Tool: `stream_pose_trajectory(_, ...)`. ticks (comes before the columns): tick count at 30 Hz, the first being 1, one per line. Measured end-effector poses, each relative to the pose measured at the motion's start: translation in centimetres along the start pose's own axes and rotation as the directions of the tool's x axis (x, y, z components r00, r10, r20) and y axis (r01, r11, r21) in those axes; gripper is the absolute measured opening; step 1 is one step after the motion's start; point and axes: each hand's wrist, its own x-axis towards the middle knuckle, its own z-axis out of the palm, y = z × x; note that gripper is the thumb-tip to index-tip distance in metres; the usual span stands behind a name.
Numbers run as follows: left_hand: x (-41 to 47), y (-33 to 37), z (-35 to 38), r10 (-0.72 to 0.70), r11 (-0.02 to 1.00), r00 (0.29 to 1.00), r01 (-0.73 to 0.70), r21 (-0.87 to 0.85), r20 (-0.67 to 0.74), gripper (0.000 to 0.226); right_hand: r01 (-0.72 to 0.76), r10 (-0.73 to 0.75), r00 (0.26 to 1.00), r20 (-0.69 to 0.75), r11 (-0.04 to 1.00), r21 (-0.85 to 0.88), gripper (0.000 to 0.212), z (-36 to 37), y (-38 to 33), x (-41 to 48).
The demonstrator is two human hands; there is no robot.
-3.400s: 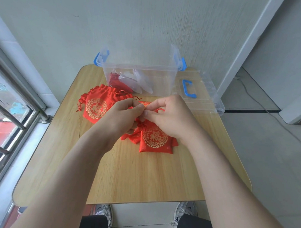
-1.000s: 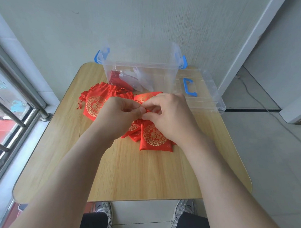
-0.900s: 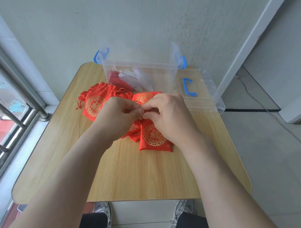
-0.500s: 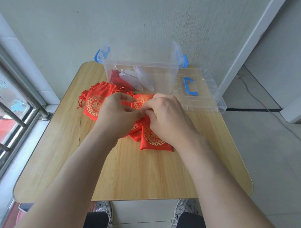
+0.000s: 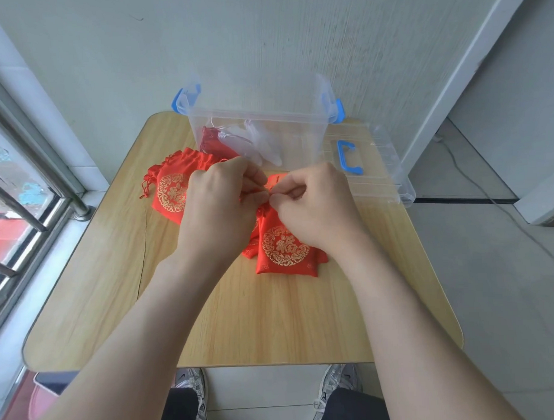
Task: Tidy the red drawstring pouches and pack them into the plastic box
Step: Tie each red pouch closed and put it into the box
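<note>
Pouch point(image 5: 285, 252) sits in the middle of the table point(image 5: 242, 321), neck pinched between left hand point(image 5: 219, 208) and right hand point(image 5: 316, 208), fingertips almost meeting. Second pouch point(image 5: 170, 191) off to the left, box point(image 5: 260, 117) just behind, lid point(image 5: 375, 175) beside it.

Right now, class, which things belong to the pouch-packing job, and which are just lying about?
Job: red gold-printed drawstring pouches; blue-latched clear plastic box; blue-handled clear lid.
Lying about: white plastic bags inside the box; metal window bars.
</note>
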Motion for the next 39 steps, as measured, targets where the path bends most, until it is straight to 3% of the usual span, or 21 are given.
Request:
stream_pose_trajectory(4, 0.2, -0.2, -0.3, 0.053, 0.998, 0.998, -0.052, -0.032, 0.044, 0.025, -0.276, 0.236, 0.957, 0.168, 0.919, 0.280, 0.010, -0.5, 0.5, 0.3)
stream_pose_trajectory(7, 0.2, -0.1, -0.5, 0.045, 0.994, 0.997, -0.039, -0.102, 0.059, 0.024, -0.413, 0.296, 0.904, 0.309, 0.793, 0.448, 0.005, -1.2, 0.5, 0.2)
stream_pose_trajectory(12, 0.2, 0.0, -1.0, 0.013, 0.988, 0.998, -0.004, -0.154, 0.056, 0.013, -0.511, 0.319, 0.859, 0.400, 0.569, 0.644, 0.009, -1.4, 0.3, 0.2)
stream_pose_trajectory(17, 0.2, 0.0, -1.1, -0.037, 0.980, 0.996, 0.052, -0.192, 0.077, 0.012, -0.543, 0.356, 0.839, 0.411, 0.499, 0.675, 0.007, -1.2, 0.1, 0.4)
stream_pose_trajectory(30, 0.1, -0.5, -1.4, 0.073, 0.985, 0.981, -0.044, -0.165, 0.179, 0.020, -0.516, 0.403, 0.856, 0.324, 0.634, 0.575, 0.004, -1.1, 0.4, 0.5)
stream_pose_trajectory(35, 0.4, -0.9, -1.4, 0.072, 0.989, 0.985, -0.050, -0.140, 0.157, 0.008, -0.506, 0.391, 0.862, 0.322, 0.670, 0.543, 0.005, -1.2, 0.3, 0.4)
stream_pose_trajectory(39, 0.3, -1.1, -1.2, 0.120, 0.991, 0.969, -0.103, -0.085, 0.218, 0.003, -0.471, 0.367, 0.881, 0.300, 0.749, 0.466, 0.005, -1.2, 0.5, 0.5)
